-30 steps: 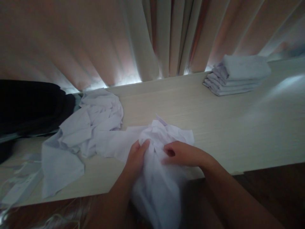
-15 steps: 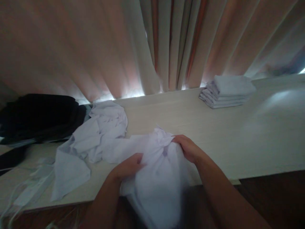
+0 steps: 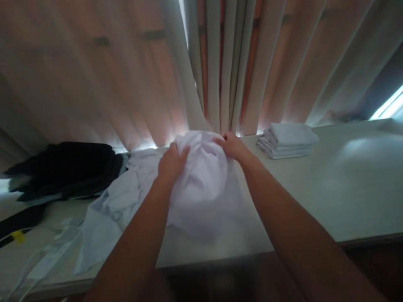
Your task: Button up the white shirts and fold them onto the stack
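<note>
A bunched white cloth (image 3: pixel 201 180), whose exact kind I cannot make out, is held up over the table between both hands. My left hand (image 3: pixel 172 162) grips its upper left side, thumb on the near face. On its upper right side, my right hand (image 3: pixel 233 147) has its fingers closed on the fabric. The cloth's lower part hangs loosely toward the table and is blurred. Just left of it, a crumpled heap of white fabric (image 3: pixel 126 188) lies on the table, partly hidden behind my left arm.
A neat stack of folded white cloths (image 3: pixel 288 140) stands at the back right of the pale table (image 3: pixel 333 197). Black folded fabric (image 3: pixel 78 167) is piled at the left. A white power strip (image 3: pixel 52 258) with cords lies front left. Curtains (image 3: pixel 141 84) hang along the back edge.
Both hands have moved up and away from my body, carrying the white cloth from the table's front edge toward the back. The view has tilted upward a little.
</note>
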`<state>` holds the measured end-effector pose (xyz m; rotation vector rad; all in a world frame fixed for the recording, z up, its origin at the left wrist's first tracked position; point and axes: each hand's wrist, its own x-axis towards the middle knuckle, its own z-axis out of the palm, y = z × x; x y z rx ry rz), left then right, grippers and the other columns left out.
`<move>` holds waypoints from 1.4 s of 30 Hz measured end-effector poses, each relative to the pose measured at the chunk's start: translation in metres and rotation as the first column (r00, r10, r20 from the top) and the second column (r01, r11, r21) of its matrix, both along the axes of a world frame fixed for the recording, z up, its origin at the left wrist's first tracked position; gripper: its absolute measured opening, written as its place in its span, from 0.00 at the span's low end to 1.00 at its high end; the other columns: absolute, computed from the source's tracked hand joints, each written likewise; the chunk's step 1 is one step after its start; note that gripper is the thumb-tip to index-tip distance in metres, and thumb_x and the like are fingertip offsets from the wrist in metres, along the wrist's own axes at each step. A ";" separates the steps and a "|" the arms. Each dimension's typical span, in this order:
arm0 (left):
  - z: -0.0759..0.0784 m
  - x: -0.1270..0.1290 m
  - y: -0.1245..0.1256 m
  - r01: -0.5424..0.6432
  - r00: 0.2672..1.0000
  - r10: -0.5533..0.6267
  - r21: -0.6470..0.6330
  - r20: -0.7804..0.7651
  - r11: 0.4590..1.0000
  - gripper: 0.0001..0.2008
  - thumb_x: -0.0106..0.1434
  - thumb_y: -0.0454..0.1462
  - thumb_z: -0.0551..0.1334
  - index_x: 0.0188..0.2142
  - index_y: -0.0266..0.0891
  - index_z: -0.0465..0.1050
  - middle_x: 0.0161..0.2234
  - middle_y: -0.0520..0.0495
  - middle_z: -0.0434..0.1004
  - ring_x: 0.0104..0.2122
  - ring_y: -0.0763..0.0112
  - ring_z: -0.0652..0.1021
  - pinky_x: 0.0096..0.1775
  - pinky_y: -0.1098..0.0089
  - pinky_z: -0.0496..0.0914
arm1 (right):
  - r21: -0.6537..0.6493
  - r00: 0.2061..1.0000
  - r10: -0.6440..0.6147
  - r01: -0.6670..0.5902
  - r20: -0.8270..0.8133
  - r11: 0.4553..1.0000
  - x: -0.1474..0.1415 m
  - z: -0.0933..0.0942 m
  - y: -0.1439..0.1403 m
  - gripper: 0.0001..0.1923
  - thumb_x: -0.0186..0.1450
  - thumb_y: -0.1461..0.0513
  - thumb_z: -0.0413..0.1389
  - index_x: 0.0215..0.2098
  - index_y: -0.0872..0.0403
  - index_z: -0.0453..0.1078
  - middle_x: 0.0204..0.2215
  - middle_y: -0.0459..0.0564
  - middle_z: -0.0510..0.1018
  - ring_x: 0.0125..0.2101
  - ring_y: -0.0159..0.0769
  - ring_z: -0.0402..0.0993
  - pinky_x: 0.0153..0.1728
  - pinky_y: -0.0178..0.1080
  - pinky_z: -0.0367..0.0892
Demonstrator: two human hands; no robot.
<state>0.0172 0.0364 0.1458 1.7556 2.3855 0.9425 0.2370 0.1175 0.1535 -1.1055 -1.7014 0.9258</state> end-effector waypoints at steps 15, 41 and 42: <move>-0.167 -0.007 -0.082 -0.029 0.998 0.011 -0.285 -0.063 0.958 0.16 0.63 0.31 0.53 0.48 0.45 0.71 0.47 0.45 0.79 0.46 0.61 0.78 0.47 0.66 0.67 | -0.065 0.825 -0.137 0.205 0.549 0.977 -0.008 -0.203 -0.117 0.13 0.72 0.56 0.45 0.41 0.52 0.69 0.35 0.50 0.79 0.37 0.39 0.74 0.38 0.37 0.62; -0.210 -0.006 -0.049 0.251 0.968 -0.214 -0.439 0.133 0.863 0.10 0.62 0.43 0.62 0.29 0.39 0.74 0.32 0.44 0.79 0.35 0.64 0.76 0.39 0.68 0.65 | 0.041 0.831 -0.241 0.255 0.501 0.966 -0.005 -0.218 -0.067 0.13 0.67 0.59 0.52 0.38 0.55 0.78 0.38 0.56 0.80 0.40 0.43 0.74 0.46 0.43 0.65; -0.208 -0.006 -0.049 0.259 0.966 -0.224 -0.427 0.131 0.866 0.10 0.63 0.42 0.61 0.29 0.40 0.73 0.31 0.45 0.78 0.34 0.64 0.76 0.38 0.68 0.65 | -0.026 0.879 -0.207 0.242 0.430 0.970 -0.002 -0.218 -0.064 0.12 0.66 0.59 0.54 0.37 0.56 0.79 0.38 0.56 0.81 0.39 0.43 0.75 0.45 0.43 0.66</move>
